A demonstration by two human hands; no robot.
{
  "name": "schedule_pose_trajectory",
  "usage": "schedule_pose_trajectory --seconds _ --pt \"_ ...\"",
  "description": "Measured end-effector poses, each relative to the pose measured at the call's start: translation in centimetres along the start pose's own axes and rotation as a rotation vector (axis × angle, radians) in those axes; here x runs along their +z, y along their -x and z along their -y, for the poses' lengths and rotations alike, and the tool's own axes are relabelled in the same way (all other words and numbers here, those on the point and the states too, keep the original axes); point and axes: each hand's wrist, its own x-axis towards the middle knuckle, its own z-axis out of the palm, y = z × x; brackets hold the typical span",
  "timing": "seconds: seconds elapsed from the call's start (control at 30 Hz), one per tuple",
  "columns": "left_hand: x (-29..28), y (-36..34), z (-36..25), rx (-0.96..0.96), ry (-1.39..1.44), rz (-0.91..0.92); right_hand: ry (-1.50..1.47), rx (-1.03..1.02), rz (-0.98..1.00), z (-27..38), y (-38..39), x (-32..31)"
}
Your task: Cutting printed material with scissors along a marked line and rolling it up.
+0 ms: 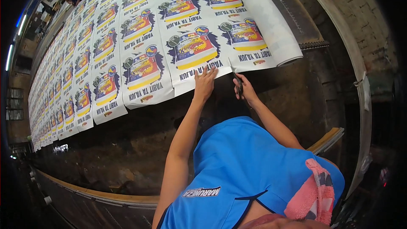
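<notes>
The light is uneven: bright and even on the white printed sheets (140, 38) across the upper half of the table (127, 144), dim on its dark bare lower half. Tube lamps (9, 56) glow as blown-out streaks along the left rim, and one more shows near the top edge. The sheets carry a mild sheen but no hard glare; their colours stay clear. A soft shadow lies on the dark table below the left forearm (182, 140). Fisheye distortion bends the table's edges into arcs and shrinks the far rows at left. The corners are black vignette. The right wall (364, 25) is dim and slightly soft.
</notes>
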Motion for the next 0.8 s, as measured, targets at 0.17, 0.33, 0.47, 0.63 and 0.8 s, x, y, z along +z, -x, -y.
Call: schedule_pose_trajectory --seconds 0.17,0.33,0.47,0.63,0.8 --pt "-0.5 -0.8 -0.3 0.017 0.055 0.059 -0.019 -0.013 0.032 0.4 -5.6 -0.5" --pt "-1.2 -2.2 0.1 -0.049 0.122 0.133 -0.059 -0.014 0.033 0.1 -6.2 -0.3" --pt "-2.9 -2.1 0.3 -0.115 0.165 0.219 -0.133 0.047 0.05 0.4 -6.4 0.0" --pt "-4.4 -3.8 -0.2 -0.198 0.231 0.314 -0.034 -0.051 0.127 -0.9 -9.3 -1.9" --pt "-6.1 -4.9 0.0 -0.231 0.312 0.368 0.062 -0.002 0.126 2.1 -13.7 -2.8"
